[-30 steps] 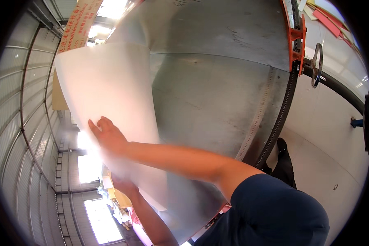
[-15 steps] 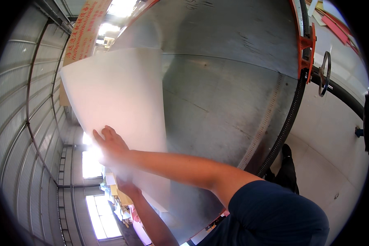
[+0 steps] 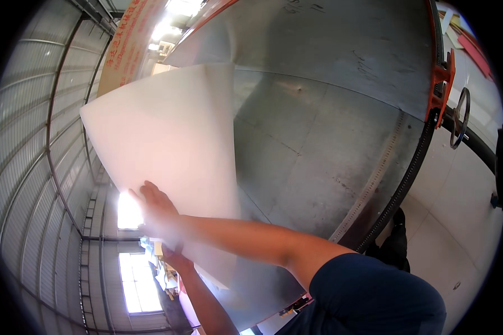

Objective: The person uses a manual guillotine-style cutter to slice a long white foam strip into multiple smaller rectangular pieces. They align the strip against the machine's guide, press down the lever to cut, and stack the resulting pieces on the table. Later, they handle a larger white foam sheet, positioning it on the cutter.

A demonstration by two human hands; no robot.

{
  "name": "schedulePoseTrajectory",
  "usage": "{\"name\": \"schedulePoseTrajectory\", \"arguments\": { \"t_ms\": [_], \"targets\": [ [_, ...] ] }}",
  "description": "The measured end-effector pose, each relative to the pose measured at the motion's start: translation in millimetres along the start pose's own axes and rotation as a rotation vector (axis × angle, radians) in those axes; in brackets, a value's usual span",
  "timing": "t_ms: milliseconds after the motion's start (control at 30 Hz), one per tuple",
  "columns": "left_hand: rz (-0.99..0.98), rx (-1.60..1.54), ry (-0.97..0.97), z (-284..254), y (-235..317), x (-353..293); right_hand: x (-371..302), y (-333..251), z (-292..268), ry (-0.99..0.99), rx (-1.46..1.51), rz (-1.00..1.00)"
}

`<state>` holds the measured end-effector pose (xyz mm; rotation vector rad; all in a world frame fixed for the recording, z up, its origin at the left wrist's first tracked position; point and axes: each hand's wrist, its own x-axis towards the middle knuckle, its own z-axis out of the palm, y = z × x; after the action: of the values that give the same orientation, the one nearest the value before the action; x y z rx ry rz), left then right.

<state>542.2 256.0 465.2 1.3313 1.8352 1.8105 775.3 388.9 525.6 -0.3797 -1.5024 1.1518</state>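
A large, pale white sheet (image 3: 173,128) lies across the left part of a grey metal table (image 3: 318,145), its far left corner reaching past the table's edge. My right arm crosses over it from the lower right. At the sheet's left edge, my right hand (image 3: 159,207) rests with its fingers stretched out along the surface. Below it, close to the sheet's near left edge, is my left hand (image 3: 176,258). Glare and haze blur that spot, so the left fingers' grip on the sheet is unclear.
A black toothed rail (image 3: 411,184) edges the table's right side, beside an orange bracket (image 3: 442,84) and a black handwheel (image 3: 461,117). A brown board with red print (image 3: 119,61) stands at the far left. Pinkish-red pieces (image 3: 475,56) lie far right. Bright windows (image 3: 140,283) glare at left.
The view has shifted, so the table and rail appear farther right. Both hands stay by the sheet's left edge, and a little more of the left hand shows now.
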Motion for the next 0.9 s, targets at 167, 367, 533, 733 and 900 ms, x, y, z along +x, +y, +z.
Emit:
{"name": "schedulePoseTrajectory", "arguments": {
  "t_ms": [167,367,533,733,900],
  "targets": [
    [0.078,0.049,-0.031,61,22,-23,0,7,-10,0.111,-0.056,-0.025],
    [0.047,0.464,0.032,104,5,-109,-105,35,-73,0.509,-0.004,0.144],
    [0.501,0.763,-0.398,152,-92,-244,-277,94,-168,0.851,0.445,0.509],
    [0.045,0.710,-0.546,160,-188,-294,-401,250,-279,1.312,0.079,0.979],
    [-0.790,0.601,0.148,2,-353,-276,-444,306,-296,1.214,-0.058,1.244]
  ]
}}
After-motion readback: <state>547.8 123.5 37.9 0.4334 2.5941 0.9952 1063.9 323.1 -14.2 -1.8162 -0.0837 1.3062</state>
